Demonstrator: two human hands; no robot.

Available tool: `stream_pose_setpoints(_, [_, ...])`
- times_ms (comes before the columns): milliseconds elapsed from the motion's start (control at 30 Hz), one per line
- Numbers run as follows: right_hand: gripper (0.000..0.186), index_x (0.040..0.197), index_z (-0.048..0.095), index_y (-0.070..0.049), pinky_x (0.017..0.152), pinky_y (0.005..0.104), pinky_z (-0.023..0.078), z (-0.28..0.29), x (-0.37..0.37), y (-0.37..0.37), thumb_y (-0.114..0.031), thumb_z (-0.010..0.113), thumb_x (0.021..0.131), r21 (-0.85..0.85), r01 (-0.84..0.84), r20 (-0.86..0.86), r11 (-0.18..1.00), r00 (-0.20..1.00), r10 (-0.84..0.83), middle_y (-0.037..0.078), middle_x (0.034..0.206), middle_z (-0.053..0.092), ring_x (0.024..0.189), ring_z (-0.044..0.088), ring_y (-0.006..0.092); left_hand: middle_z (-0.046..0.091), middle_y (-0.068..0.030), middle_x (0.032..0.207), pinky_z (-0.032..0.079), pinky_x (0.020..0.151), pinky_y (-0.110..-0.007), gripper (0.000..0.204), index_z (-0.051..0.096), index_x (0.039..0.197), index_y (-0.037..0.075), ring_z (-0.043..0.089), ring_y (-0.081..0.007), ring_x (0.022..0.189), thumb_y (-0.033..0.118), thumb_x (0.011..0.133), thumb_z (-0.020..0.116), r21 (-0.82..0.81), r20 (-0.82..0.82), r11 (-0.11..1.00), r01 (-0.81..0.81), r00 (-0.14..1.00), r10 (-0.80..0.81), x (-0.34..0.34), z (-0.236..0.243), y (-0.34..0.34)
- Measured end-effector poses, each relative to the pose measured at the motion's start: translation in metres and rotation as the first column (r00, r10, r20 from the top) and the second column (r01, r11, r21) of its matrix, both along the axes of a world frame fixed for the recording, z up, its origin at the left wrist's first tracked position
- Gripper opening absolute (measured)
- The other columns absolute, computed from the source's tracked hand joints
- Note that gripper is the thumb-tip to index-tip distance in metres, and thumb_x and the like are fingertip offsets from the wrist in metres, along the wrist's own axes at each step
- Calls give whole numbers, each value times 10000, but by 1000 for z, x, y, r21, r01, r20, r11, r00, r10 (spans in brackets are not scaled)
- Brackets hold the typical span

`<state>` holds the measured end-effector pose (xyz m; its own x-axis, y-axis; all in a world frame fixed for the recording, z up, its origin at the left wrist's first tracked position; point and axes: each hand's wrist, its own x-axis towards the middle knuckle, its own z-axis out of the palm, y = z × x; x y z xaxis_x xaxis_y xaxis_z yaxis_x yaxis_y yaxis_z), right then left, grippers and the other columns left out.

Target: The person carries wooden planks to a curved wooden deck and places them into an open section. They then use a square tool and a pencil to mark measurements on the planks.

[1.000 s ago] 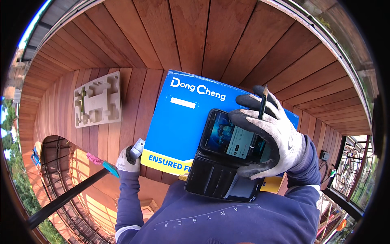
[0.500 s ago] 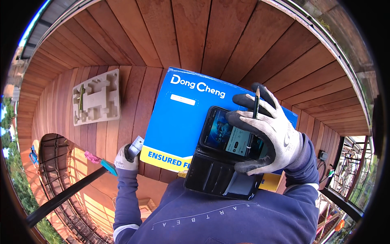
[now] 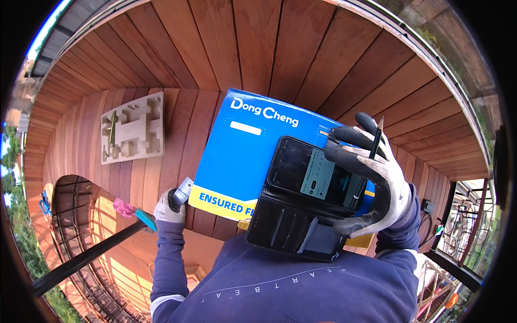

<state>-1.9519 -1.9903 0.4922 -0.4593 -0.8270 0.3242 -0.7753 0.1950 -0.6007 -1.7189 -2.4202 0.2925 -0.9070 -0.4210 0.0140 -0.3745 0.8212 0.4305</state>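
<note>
My right hand (image 3: pixel 371 180), in a grey and black work glove, holds an open black wallet-case phone (image 3: pixel 307 194) with its screen lit, and a thin pencil (image 3: pixel 372 145) sticks up between its fingers. The phone hovers over a large blue and yellow cardboard box (image 3: pixel 242 156) lying on the red wooden deck. My left hand (image 3: pixel 168 207), also gloved, grips a small grey and black tool (image 3: pixel 180 195) at the box's left lower corner.
A moulded pulp packing insert (image 3: pixel 133 128) lies on the deck (image 3: pixel 215 54) to the left. A black metal railing (image 3: pixel 81 258) runs at the lower left, with pink and blue tape on it. More railing stands at the right edge (image 3: pixel 458 237).
The phone's screen content has changed and my right hand has shifted slightly with the phone. My left hand stays at the box's corner.
</note>
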Motion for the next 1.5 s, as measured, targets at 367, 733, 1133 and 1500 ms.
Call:
stream_pose_setpoints(367, [915, 1327, 482, -64, 1103, 644, 200, 13, 86, 25, -459, 859, 592, 247, 52, -71, 968, 997, -35, 142, 1384, 501, 1338, 393, 407, 654, -168, 1023, 504, 845, -412, 401, 611, 1102, 67, 634, -358, 957, 77, 707, 678, -22, -31, 1000, -3, 1000, 2, 1, 6, 4])
stream_pose_setpoints(733, [856, 1347, 429, -37, 1100, 595, 260, 20, 101, 32, -173, 828, 602, -38, 203, -162, 978, 965, -207, 186, 1313, 548, 1285, 472, 392, 653, -150, 1043, 503, 846, -421, 434, 592, 1130, 110, 631, -343, 966, 161, 717, 713, -70, -39, 997, -14, 999, 12, 5, 8, 6])
stream_pose_setpoints(1133, [925, 1324, 455, -40, 1094, 613, 249, -4, 96, 36, -338, 888, 563, -117, 168, -148, 979, 972, -185, 196, 1309, 532, 1285, 464, 405, 653, -163, 1038, 505, 847, -425, 403, 604, 1122, 93, 632, -352, 967, 148, 733, 694, -85, -22, 996, -26, 999, 24, 5, 9, 9])
stream_pose_setpoints(1500, [904, 1268, 532, 12, 1089, 581, 288, -4, 66, 31, -417, 888, 557, -164, 205, 3, 965, 978, -207, 195, 1228, 600, 1225, 533, 383, 659, -164, 992, 511, 804, -416, 358, 604, 1088, 70, 640, -360, 925, 91, 737, 670, -84, -9, 996, -23, 1000, 22, -1, 3, 9])
